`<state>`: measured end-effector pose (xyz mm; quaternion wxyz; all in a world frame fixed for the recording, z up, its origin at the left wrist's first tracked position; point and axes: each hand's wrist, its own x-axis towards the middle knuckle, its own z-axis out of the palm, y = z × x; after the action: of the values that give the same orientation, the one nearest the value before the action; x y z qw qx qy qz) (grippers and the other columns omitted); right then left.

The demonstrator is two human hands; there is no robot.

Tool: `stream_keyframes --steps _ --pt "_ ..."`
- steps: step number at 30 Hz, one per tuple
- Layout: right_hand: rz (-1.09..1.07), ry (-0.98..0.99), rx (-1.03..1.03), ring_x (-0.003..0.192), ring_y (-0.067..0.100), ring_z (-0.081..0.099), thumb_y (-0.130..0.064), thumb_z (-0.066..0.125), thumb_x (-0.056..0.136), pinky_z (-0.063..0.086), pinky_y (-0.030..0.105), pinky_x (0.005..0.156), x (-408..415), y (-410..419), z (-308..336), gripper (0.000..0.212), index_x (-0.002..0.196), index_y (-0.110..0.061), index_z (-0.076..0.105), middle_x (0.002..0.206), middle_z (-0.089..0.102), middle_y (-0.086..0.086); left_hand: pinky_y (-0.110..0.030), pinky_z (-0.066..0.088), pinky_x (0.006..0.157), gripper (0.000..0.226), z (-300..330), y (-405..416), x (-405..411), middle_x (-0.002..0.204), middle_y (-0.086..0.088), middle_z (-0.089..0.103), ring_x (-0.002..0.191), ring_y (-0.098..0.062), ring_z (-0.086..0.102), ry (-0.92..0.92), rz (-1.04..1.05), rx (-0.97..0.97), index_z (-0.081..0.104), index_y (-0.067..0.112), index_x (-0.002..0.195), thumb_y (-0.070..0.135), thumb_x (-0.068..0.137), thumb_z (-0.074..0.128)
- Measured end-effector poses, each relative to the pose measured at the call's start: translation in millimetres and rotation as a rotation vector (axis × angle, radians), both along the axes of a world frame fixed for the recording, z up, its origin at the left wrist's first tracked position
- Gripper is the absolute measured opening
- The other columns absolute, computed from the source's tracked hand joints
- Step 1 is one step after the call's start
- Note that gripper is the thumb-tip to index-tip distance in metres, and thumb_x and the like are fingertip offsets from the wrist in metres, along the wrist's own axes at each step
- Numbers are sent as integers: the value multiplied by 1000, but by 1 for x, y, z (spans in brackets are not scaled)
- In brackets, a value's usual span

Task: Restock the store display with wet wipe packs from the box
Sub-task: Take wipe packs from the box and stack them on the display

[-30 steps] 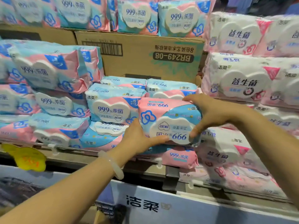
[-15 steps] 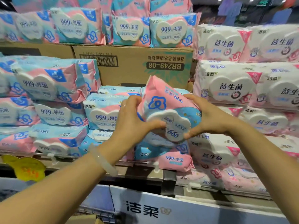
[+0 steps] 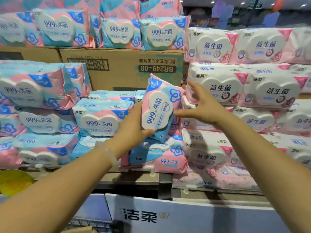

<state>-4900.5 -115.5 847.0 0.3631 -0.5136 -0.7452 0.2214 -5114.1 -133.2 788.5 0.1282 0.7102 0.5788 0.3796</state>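
My left hand [image 3: 133, 130] grips a pink and blue wet wipe pack [image 3: 159, 108] from below and the left, holding it upright on end, tilted, in front of the display shelf [image 3: 131, 180]. My right hand [image 3: 200, 105] hovers just right of the pack with fingers spread, touching nothing that I can see. Below the held pack lies another pink and blue pack [image 3: 165, 157] on the shelf. Left of it a stack of the same packs [image 3: 101, 118] stands two high.
A brown cardboard box [image 3: 127, 68] sits behind, with more packs [image 3: 161, 32] on top of it. White and pink packs [image 3: 235, 88] fill the right side in stacked rows. A white printed panel [image 3: 168, 214] runs below the shelf. A yellow tag [image 3: 13, 180] hangs at the left.
The pack lay flat in both hands, then was lifted and turned upright. My right hand has let go and opened; my left hand keeps hold.
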Motion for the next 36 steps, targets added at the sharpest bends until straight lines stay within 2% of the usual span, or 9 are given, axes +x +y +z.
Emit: stream_keyframes --steps 4,7,11,14,16,20,26,32,36 --pt "46 -263 158 144 18 26 -36 83 69 20 23 113 -30 18 24 101 150 -13 27 155 28 7 -31 43 93 71 -31 -12 -3 127 -5 56 118 -23 53 -119 93 -29 43 18 132 29 72 78" --pt "76 -356 66 144 22 29 -45 82 66 25 33 118 -48 35 32 110 152 -14 21 156 28 7 -36 41 98 74 -40 -13 6 127 -9 53 123 -28 44 -178 219 -91 41 18 133 41 72 76" --pt "36 -455 101 125 29 47 -71 78 38 39 36 104 -55 38 13 119 139 -20 43 132 51 7 -37 41 97 75 -35 -12 15 130 -7 54 125 -30 43 -329 306 -228 35 26 137 44 74 73" --pt "5 -394 190 122 27 42 -50 88 50 33 34 102 -50 30 5 103 137 -17 43 129 47 8 -28 44 85 76 -31 -16 25 117 1 60 109 -21 58 -582 228 -153 38 22 137 24 72 79" --pt "-12 -340 229 123 26 42 -43 89 53 32 32 101 -43 19 5 98 135 -16 44 130 47 8 -28 46 86 79 -29 -20 31 114 3 60 109 -21 59 -629 234 -108 38 24 139 20 71 79" --pt "-158 -73 237 127 25 42 -35 90 56 33 38 108 -24 0 -19 96 137 -13 43 135 48 8 -36 45 99 83 -18 -19 29 129 -3 58 119 -23 54 -480 194 -5 38 26 141 19 70 80" --pt "-245 230 -30 117 28 55 -13 86 65 48 41 94 -24 -16 -89 70 120 -13 44 124 54 11 -27 24 103 65 -3 4 6 128 -10 58 129 -25 33 185 164 112 47 21 137 29 78 73" --pt "-217 326 -44 118 27 55 -20 87 62 48 49 98 -45 4 -94 71 119 -22 43 125 56 8 -45 46 85 54 -15 6 -13 79 -18 69 102 -42 57 332 237 315 68 7 108 23 59 86" --pt "-209 265 -81 119 26 55 -23 88 61 47 48 99 -44 14 -90 71 116 -26 43 126 57 6 -51 45 81 50 -21 14 -18 85 -18 66 96 -46 58 334 266 424 71 12 105 32 60 79"
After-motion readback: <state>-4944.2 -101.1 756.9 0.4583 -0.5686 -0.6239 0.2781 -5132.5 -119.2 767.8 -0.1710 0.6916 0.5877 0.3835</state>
